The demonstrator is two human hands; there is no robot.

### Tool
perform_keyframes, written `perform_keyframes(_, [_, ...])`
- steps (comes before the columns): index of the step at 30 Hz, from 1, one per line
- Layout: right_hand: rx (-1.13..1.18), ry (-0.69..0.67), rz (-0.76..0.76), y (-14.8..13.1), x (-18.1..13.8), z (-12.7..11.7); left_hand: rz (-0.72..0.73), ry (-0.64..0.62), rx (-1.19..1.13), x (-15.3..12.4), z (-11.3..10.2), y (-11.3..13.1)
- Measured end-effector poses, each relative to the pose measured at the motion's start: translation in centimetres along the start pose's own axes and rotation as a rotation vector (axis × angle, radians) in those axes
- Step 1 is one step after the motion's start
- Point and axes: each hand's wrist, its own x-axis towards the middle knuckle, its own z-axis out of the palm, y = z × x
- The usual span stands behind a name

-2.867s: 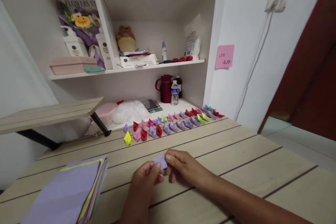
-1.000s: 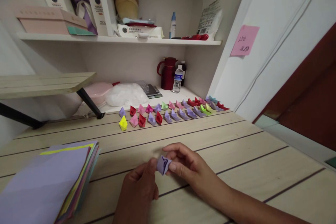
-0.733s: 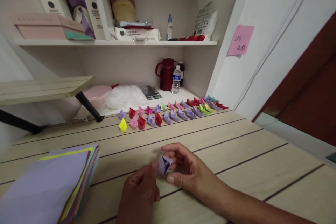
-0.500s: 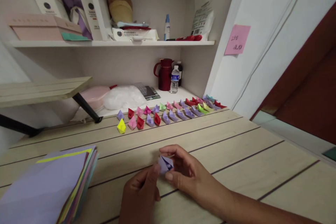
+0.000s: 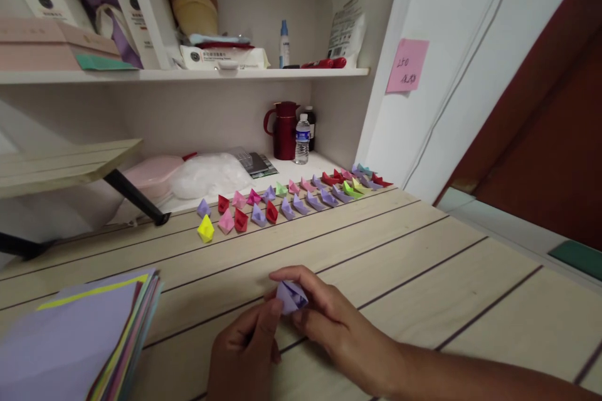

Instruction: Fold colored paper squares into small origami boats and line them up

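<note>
Far left of the grip, at the table's near edge, lies a stack of coloured sheets (image 5: 79,338), with a lilac sheet on top and a yellow edge showing beneath. Up and left of the grip, a raised board (image 5: 61,163) of the same pale wood stands over the table on a black leg.

The left hand (image 5: 244,357) comes in from below, its thumb pressed on the lower left edge of the lilac paper fold (image 5: 291,296). The right hand (image 5: 338,335) curls round the fold from the right and above, fingertips closed on its top. The grip of both hands is clenched on the fold, just over the table (image 5: 423,263), whose pale planks have dark seams. Whether the fold touches the wood cannot be told.

Beyond the grip and well apart from it, two rows of paper boats (image 5: 286,200) run along the table's far edge, slanting away to the right. A yellow boat (image 5: 205,229) sits at their left end. Behind them a white ledge carries a white bag (image 5: 211,174), a red jug (image 5: 283,131) and a water bottle (image 5: 301,140) just beside the jug. Higher up, a shelf (image 5: 141,75) holds boxes and bottles.

Up and right of the grip, a pink note (image 5: 407,66) is stuck on the white wall, with a white cable (image 5: 451,94) hanging beside it. Farthest right is a dark red door (image 5: 555,138).
</note>
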Motion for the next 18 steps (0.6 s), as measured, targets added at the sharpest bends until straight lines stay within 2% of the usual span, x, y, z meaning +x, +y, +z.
perform_keyframes(6, [-0.174,0.049,-0.041,-0.31,-0.41,0.01,-0.01,0.023,0.053,-0.21,-0.06,0.63])
perform_keyframes(9, [-0.197,0.062,-0.05,-0.29,-0.42,-0.07,-0.024,0.036,0.058,-0.26,-0.01,0.79])
perform_keyframes(13, [-0.253,0.149,-0.16,-0.25,-0.4,-0.17,-0.054,0.06,0.036,-0.32,0.09,0.61])
perform_keyframes(18, [-0.208,0.14,-0.139,-0.41,-0.34,0.0,-0.051,0.076,0.042,-0.46,0.25,0.45])
